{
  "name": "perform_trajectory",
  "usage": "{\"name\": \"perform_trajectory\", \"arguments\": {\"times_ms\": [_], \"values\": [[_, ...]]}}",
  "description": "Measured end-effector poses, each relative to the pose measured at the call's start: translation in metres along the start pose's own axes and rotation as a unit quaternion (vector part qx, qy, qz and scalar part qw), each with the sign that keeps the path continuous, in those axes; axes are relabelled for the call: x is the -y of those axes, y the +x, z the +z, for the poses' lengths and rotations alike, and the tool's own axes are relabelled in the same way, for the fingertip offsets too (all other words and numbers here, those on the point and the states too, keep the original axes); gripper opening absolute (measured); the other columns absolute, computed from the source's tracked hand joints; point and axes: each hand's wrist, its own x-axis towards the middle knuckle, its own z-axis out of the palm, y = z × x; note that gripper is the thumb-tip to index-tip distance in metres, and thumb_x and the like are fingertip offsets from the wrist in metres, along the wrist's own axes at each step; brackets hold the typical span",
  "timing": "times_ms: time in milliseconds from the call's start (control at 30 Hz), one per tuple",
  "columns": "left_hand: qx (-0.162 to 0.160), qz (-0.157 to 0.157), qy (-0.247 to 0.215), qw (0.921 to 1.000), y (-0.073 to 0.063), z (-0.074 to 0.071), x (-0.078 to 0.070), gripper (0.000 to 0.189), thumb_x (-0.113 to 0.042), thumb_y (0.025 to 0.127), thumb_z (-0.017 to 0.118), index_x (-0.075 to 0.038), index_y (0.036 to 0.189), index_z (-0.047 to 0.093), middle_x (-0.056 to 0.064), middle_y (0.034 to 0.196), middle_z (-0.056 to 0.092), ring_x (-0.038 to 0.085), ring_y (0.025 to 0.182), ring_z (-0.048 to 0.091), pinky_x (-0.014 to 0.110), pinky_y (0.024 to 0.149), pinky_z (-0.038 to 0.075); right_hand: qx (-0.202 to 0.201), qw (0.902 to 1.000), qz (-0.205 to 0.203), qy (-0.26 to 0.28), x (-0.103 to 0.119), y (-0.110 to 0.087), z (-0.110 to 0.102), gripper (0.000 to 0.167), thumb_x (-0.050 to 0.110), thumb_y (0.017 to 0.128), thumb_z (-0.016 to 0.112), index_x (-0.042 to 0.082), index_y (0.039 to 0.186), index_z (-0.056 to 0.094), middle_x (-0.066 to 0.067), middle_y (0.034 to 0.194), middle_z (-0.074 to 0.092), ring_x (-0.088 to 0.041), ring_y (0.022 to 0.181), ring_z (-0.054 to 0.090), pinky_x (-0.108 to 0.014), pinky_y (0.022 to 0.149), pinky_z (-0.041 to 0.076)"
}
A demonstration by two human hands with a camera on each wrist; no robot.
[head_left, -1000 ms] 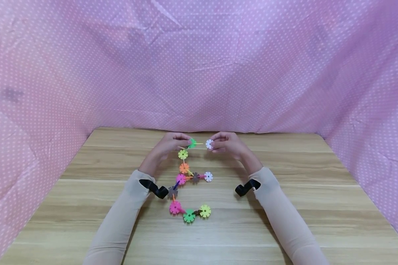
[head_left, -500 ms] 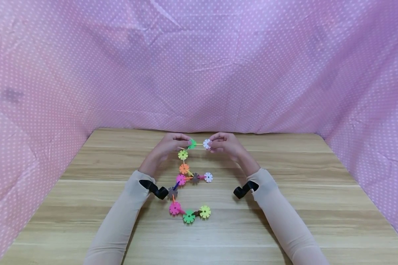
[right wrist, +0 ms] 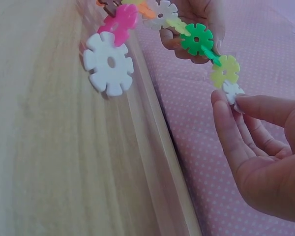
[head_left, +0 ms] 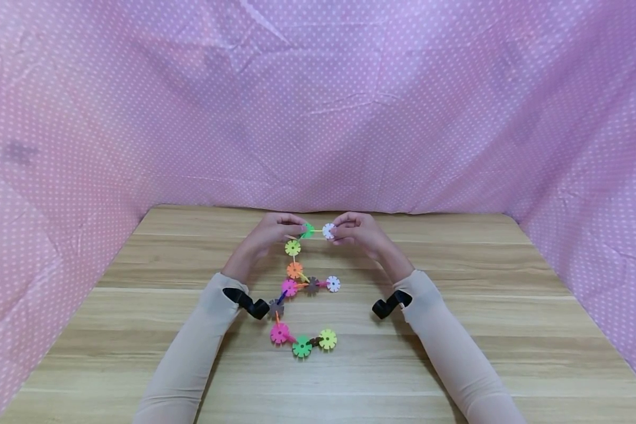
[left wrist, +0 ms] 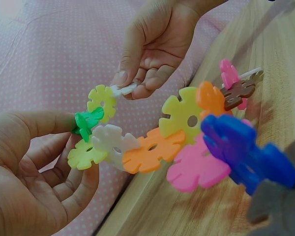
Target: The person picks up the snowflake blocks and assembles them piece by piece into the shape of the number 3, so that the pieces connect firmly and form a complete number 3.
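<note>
A chain of notched, flower-shaped plastic discs in several colours lies in a bent line on the table. At its far end my left hand (head_left: 272, 231) pinches a green disc (head_left: 308, 230) between thumb and fingers. A yellow disc (right wrist: 224, 72) is slotted edge-on beside it. My right hand (head_left: 361, 229) pinches a white disc (right wrist: 231, 91) that meets the outer rim of that yellow disc. How deeply their slots engage cannot be seen. Nearer along the chain are an orange disc (head_left: 294, 270) and a blue disc (left wrist: 248, 152). A second white disc (head_left: 333, 284) ends a side branch.
The wooden table (head_left: 482, 282) bears the chain, whose near end is a yellow disc (head_left: 327, 338). A pink dotted cloth (head_left: 318, 118) hangs behind the table and at both sides. Black camera mounts (head_left: 392, 303) sit on both wrists, over the sleeves.
My right hand has moved slightly left with the white disc, closing the gap to the yellow disc. The left hand stays on the green disc, almost still.
</note>
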Motion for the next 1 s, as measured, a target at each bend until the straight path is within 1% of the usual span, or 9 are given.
{"name": "perform_trajectory", "arguments": {"times_ms": [100,167,233,333,400,533,633,800,1000], "values": [[0.001,-0.005,0.005,1.0000,-0.0001,0.0008,-0.0001,0.032,-0.019,0.097,0.069,-0.001,0.123,0.067,0.005,0.108,0.073,0.034,0.114,0.065,0.041,0.100,0.055,-0.006,0.9997,-0.010,-0.023,-0.0008,-0.0006,0.0000,0.025,-0.005,0.094,0.066,-0.008,0.118,0.061,0.000,0.089,0.073,-0.016,0.083,0.073,-0.043,0.090,0.063],[0.001,-0.007,0.010,0.9999,0.0004,0.0014,0.0006,0.031,-0.021,0.097,0.069,-0.002,0.122,0.068,0.003,0.107,0.073,0.031,0.113,0.065,0.043,0.102,0.054,-0.011,0.9989,-0.018,-0.043,-0.0013,-0.0010,0.0002,0.032,-0.002,0.094,0.067,-0.008,0.125,0.062,0.001,0.089,0.073,-0.018,0.085,0.073,-0.047,0.091,0.062],[0.001,-0.008,0.013,0.9999,0.0008,0.0017,0.0011,0.031,-0.022,0.098,0.069,-0.003,0.122,0.067,0.002,0.105,0.072,0.031,0.114,0.065,0.043,0.103,0.053,-0.018,0.9978,-0.025,-0.058,-0.0015,-0.0013,0.0007,0.036,0.000,0.094,0.069,-0.007,0.129,0.062,0.002,0.089,0.073,-0.021,0.086,0.074,-0.051,0.092,0.061],[0.005,-0.006,0.012,0.9999,0.0015,0.0020,0.0016,0.031,-0.022,0.099,0.067,-0.002,0.123,0.067,0.002,0.104,0.072,0.033,0.116,0.064,0.043,0.104,0.053,-0.025,0.9969,-0.031,-0.068,-0.0020,-0.0008,0.0015,0.036,0.001,0.094,0.070,-0.006,0.128,0.064,0.001,0.090,0.073,-0.020,0.086,0.073,-0.051,0.092,0.061],[0.009,-0.006,0.008,0.9999,0.0015,0.0024,0.0011,0.032,-0.022,0.099,0.066,-0.002,0.124,0.066,0.003,0.106,0.072,0.035,0.118,0.063,0.043,0.105,0.053,-0.029,0.9967,-0.032,-0.068,-0.0020,-0.0006,0.0022,0.034,0.001,0.094,0.070,-0.006,0.127,0.065,0.001,0.090,0.073,-0.017,0.083,0.073,-0.050,0.090,0.062],[0.010,-0.015,-0.002,0.9998,0.0012,0.0042,-0.0005,0.034,-0.022,0.098,0.069,-0.001,0.124,0.067,0.003,0.106,0.074,0.033,0.117,0.065,0.040,0.106,0.054,-0.029,0.9967,-0.037,-0.066,-0.0016,-0.0005,0.0037,0.033,-0.002,0.093,0.069,-0.008,0.125,0.064,0.001,0.088,0.073,-0.011,0.079,0.071,-0.051,0.090,0.062],[0.003,-0.022,-0.006,0.9997,0.0010,0.0060,-0.0014,0.034,-0.023,0.095,0.073,-0.002,0.121,0.069,0.001,0.101,0.076,0.032,0.116,0.066,0.036,0.104,0.054,-0.029,0.9967,-0.041,-0.063,-0.0011,-0.0004,0.0047,0.033,-0.003,0.093,0.069,-0.010,0.124,0.063,0.002,0.086,0.073,-0.012,0.079,0.071,-0.049,0.090,0.062],[-0.013,-0.026,-0.010,0.9995,0.0017,0.0084,-0.0018,0.034,-0.025,0.092,0.078,-0.004,0.117,0.071,-0.002,0.095,0.076,0.036,0.115,0.066,0.032,0.097,0.056,-0.029,0.9967,-0.041,-0.063,0.0003,-0.0007,0.0061,0.032,-0.001,0.093,0.070,-0.009,0.123,0.064,0.002,0.086,0.073,-0.016,0.081,0.072,-0.041,0.084,0.065],[-0.021,-0.034,-0.007,0.9992,0.0013,0.0087,-0.0019,0.035,-0.026,0.091,0.079,-0.005,0.117,0.072,0.000,0.097,0.077,0.033,0.113,0.067,0.033,0.099,0.056,-0.028,0.9960,-0.044,-0.073,0.0022,-0.0022,0.0062,0.031,0.000,0.093,0.071,-0.010,0.122,0.065,0.002,0.086,0.074,-0.020,0.083,0.073,-0.055,0.092,0.060]]}}
